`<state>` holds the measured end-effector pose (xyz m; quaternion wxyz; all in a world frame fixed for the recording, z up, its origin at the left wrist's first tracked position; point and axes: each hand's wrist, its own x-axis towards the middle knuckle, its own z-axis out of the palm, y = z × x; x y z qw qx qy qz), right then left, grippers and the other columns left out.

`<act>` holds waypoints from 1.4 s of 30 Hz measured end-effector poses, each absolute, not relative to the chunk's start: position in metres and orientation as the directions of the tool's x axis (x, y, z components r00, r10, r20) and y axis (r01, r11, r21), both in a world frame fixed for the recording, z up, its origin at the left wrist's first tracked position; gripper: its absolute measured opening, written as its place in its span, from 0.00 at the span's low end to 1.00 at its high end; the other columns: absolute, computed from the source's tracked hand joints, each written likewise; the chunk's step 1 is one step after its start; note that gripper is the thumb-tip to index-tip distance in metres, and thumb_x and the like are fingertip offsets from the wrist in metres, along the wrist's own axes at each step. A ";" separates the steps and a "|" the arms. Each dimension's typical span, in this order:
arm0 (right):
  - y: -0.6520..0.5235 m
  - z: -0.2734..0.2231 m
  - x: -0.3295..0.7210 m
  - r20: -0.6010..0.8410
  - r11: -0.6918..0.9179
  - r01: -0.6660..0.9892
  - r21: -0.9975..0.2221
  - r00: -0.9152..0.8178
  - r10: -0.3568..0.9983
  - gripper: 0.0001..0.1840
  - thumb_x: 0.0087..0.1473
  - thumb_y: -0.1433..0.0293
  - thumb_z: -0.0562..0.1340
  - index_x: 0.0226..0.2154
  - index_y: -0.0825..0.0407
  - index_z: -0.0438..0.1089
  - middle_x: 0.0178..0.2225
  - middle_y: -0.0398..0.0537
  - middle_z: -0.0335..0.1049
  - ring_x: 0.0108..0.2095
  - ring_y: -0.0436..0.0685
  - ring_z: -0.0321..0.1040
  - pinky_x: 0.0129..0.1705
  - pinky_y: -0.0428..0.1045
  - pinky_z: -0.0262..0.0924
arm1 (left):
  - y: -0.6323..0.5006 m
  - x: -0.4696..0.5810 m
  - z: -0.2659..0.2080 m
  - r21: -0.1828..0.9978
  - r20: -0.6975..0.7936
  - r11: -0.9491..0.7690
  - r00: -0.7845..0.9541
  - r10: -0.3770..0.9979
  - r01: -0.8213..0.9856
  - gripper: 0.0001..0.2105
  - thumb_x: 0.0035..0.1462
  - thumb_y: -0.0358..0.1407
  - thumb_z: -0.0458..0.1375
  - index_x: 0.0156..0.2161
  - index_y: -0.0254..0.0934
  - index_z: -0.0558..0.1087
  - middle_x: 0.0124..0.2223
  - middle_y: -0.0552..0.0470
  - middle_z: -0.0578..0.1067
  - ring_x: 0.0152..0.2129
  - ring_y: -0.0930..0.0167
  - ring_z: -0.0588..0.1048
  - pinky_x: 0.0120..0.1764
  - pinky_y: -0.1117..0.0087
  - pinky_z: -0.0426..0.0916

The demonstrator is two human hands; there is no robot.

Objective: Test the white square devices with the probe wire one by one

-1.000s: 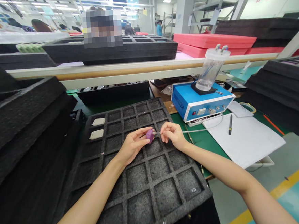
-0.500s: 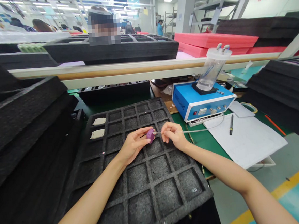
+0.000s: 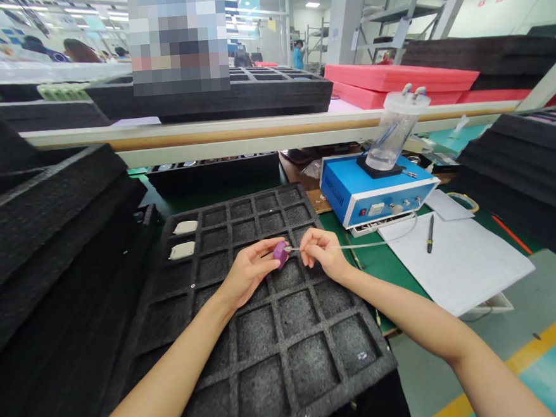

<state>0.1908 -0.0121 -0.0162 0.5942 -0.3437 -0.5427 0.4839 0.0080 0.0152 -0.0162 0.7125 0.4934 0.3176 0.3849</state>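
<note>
Between the fingertips of my left hand (image 3: 250,271) is a small purple rounded piece (image 3: 280,254), held above a black foam tray (image 3: 279,347) with square pockets. My right hand (image 3: 325,251) is closed around a thin clear tube (image 3: 369,245). The tube's pale tip meets the right side of the purple piece; whether it goes inside is too small to tell. From my right hand the tube runs toward a blue box-shaped machine (image 3: 376,189). Two cream-coloured flat pieces (image 3: 182,251) lie in pockets at the tray's upper left.
A clear cylinder (image 3: 392,137) stands on the machine. White paper (image 3: 472,265) with a black pen (image 3: 431,233) lies to the right. Black foam trays (image 3: 39,263) are stacked at the left. A shelf edge (image 3: 235,135) crosses ahead, and a person sits behind it.
Both hands hold almost the same pose, with the purple piece and tube nearly still. The view has shifted very slightly.
</note>
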 end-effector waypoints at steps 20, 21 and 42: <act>-0.012 -0.018 0.191 0.312 0.296 -0.194 -0.935 -0.059 0.948 0.02 0.41 0.73 0.56 0.22 0.54 0.65 0.13 0.38 0.64 0.12 0.45 0.56 0.15 0.41 0.52 | 0.015 0.007 -0.018 0.945 -0.073 0.220 0.503 0.861 -0.241 0.22 0.39 0.29 0.68 0.44 0.37 0.75 0.45 0.49 0.77 0.45 0.67 0.73 0.52 0.68 0.63; -0.012 -0.018 0.191 0.313 0.297 -0.193 -0.935 -0.059 0.948 0.02 0.41 0.73 0.56 0.22 0.54 0.65 0.13 0.38 0.64 0.12 0.45 0.56 0.15 0.41 0.51 | 0.015 0.007 -0.018 0.945 -0.073 0.221 0.504 0.861 -0.241 0.22 0.39 0.29 0.68 0.44 0.37 0.75 0.45 0.49 0.77 0.44 0.67 0.73 0.52 0.68 0.63; -0.013 -0.016 0.192 0.315 0.300 -0.170 -0.939 -0.065 0.947 0.03 0.41 0.72 0.56 0.22 0.54 0.64 0.13 0.38 0.64 0.12 0.45 0.55 0.16 0.41 0.51 | 0.015 0.008 -0.017 0.947 -0.071 0.216 0.502 0.862 -0.239 0.22 0.39 0.28 0.67 0.44 0.37 0.75 0.46 0.47 0.77 0.45 0.66 0.73 0.53 0.66 0.62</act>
